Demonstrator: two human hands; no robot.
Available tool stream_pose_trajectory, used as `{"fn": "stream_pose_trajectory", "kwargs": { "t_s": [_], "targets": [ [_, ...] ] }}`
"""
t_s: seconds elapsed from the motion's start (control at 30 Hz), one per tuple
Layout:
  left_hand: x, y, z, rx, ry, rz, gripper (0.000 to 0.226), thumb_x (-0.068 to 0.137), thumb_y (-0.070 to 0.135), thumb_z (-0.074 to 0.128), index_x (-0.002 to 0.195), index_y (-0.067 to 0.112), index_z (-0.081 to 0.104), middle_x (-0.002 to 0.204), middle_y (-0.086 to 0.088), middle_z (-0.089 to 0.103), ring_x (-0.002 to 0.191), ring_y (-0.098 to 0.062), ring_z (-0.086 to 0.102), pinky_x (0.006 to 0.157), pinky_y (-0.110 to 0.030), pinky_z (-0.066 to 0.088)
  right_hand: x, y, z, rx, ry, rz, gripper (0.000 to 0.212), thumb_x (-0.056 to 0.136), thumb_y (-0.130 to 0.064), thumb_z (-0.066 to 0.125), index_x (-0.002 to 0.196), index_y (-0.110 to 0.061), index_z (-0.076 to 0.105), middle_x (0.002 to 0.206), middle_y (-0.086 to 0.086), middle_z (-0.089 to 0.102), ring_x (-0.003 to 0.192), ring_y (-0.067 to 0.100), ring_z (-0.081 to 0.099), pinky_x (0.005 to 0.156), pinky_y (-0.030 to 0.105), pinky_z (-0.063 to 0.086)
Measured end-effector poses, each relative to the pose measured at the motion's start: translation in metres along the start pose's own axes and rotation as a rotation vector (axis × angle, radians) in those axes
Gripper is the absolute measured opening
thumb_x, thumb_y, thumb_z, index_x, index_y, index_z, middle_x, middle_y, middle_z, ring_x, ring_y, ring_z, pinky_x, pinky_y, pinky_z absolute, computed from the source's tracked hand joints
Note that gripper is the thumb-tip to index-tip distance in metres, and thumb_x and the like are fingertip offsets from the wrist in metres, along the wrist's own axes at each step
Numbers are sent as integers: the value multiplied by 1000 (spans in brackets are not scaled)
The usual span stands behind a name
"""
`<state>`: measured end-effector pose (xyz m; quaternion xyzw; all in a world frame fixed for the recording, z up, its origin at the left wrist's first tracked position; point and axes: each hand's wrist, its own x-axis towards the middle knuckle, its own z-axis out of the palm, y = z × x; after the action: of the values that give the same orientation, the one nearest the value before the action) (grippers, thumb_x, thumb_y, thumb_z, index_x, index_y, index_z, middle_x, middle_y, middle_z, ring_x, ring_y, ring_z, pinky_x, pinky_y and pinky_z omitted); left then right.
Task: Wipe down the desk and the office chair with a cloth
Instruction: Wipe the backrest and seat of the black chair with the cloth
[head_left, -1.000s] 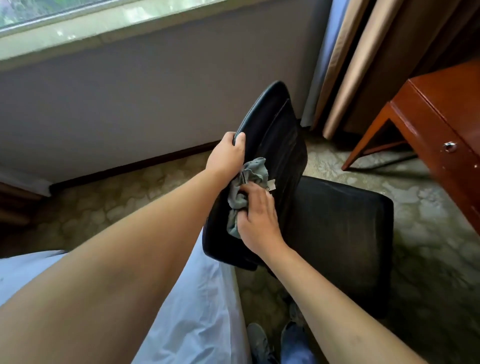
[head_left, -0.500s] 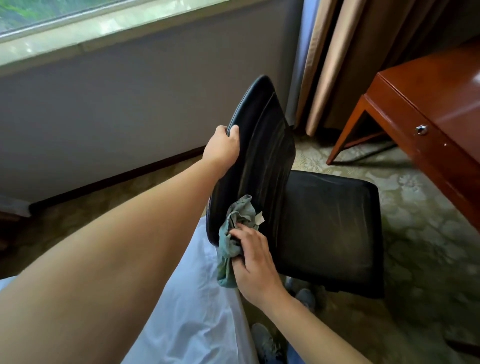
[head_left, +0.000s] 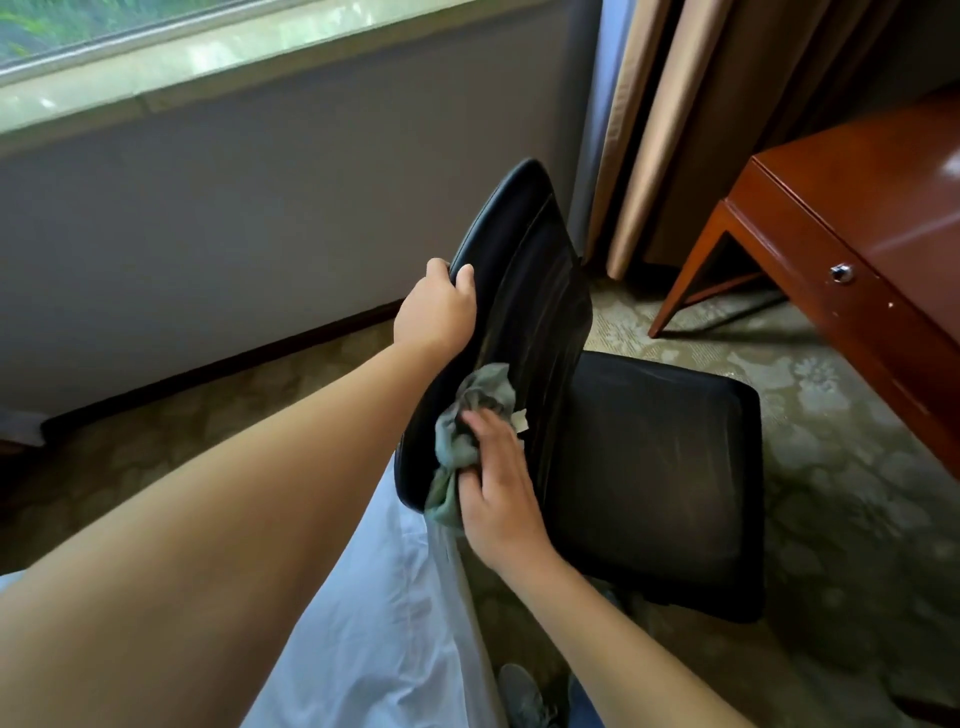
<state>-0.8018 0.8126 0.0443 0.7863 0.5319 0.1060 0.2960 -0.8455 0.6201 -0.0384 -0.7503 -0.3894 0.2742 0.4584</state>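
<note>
Wiping the office chair (head_left: 649, 467), chair step in hand, judging by the grey-green cloth (head_left: 467, 431) pressed against the near edge of the black backrest (head_left: 524, 291), low down beside the seat. Left hand (head_left: 436, 312) steadying the backrest, fingers curled over its upper edge. Right hand (head_left: 498, 493) on the cloth, fingers (head_left: 480, 418) bunching and gripping it against the leather. Next move likely calling for a firm stroke along the backrest, then across the seat. Wooden surface (head_left: 883, 208) standing at right, well apart from both hands, nothing on it in view
</note>
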Motion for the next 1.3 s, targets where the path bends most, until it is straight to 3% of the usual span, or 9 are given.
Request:
{"fn": "stream_pose_trajectory", "kwargs": {
  "t_s": [0.17, 0.3, 0.53, 0.63, 0.73, 0.9, 1.07, 1.23, 1.3],
  "targets": [
    [7, 3, 3, 69, 55, 23, 33, 104, 45, 30, 97, 15, 44, 92, -1, 54, 76, -24, 50, 63, -35, 31, 97, 5, -26, 229, 87, 208, 52, 102, -14, 45, 152, -25, 38, 159, -3, 34, 147, 12, 27, 118, 21, 16],
    [14, 3, 7, 132, 104, 37, 33, 104, 43, 31, 95, 14, 44, 90, 1, 49, 74, -23, 47, 67, -34, 33, 161, 22, -46, 236, 109, 310, 57, 99, -16, 43, 154, -26, 33, 161, 0, 32, 148, 18, 28, 123, 35, 21],
    [30, 11, 14, 190, 144, 62, 33, 103, 46, 32, 93, 16, 43, 88, 3, 52, 71, -24, 53, 63, -34, 37, 250, 44, -89, 205, 181, 368, 57, 100, -19, 43, 154, -33, 28, 157, -1, 36, 140, 21, 39, 120, 39, 28],
    [39, 16, 14, 223, 151, 68, 34, 103, 47, 32, 91, 17, 43, 84, 4, 52, 69, -21, 53, 61, -33, 35, 275, 47, -101, 320, 327, 414, 62, 98, -20, 51, 150, -41, 27, 151, -4, 35, 126, 16, 47, 113, 35, 35],
    [46, 18, 14, 252, 161, 80, 34, 102, 48, 31, 90, 18, 42, 81, 5, 53, 67, -20, 54, 59, -34, 35, 272, 53, -103, 463, 482, 528, 62, 90, -31, 66, 146, -29, 40, 143, 0, 38, 115, 17, 53, 99, 31, 45],
    [54, 20, 16, 290, 182, 86, 34, 101, 48, 31, 90, 18, 41, 79, 4, 54, 67, -23, 52, 61, -34, 35, 244, 42, -76, 424, 440, 417, 38, 90, -31, 64, 123, -12, 64, 130, 8, 56, 118, 23, 56, 103, 28, 41],
    [49, 20, 19, 287, 189, 90, 36, 100, 50, 30, 88, 17, 41, 79, 2, 56, 72, -27, 55, 63, -37, 39, 164, 15, -36, 348, 365, 135, 47, 90, -27, 64, 134, -14, 53, 135, -3, 48, 127, 14, 50, 109, 33, 42],
    [43, 19, 19, 303, 216, 109, 38, 100, 51, 29, 88, 18, 43, 79, 3, 56, 70, -25, 56, 61, -36, 40, 117, 5, -15, 230, 256, 14, 55, 99, -32, 55, 150, -26, 35, 155, -12, 29, 142, -5, 21, 116, 17, 16],
    [40, 20, 21, 330, 230, 128, 38, 101, 51, 29, 89, 18, 44, 82, 3, 56, 71, -26, 58, 61, -37, 42, 124, 6, -21, 207, 243, -3, 55, 101, -31, 52, 152, -26, 32, 157, -10, 28, 144, -2, 22, 116, 20, 17]
  ]
}}
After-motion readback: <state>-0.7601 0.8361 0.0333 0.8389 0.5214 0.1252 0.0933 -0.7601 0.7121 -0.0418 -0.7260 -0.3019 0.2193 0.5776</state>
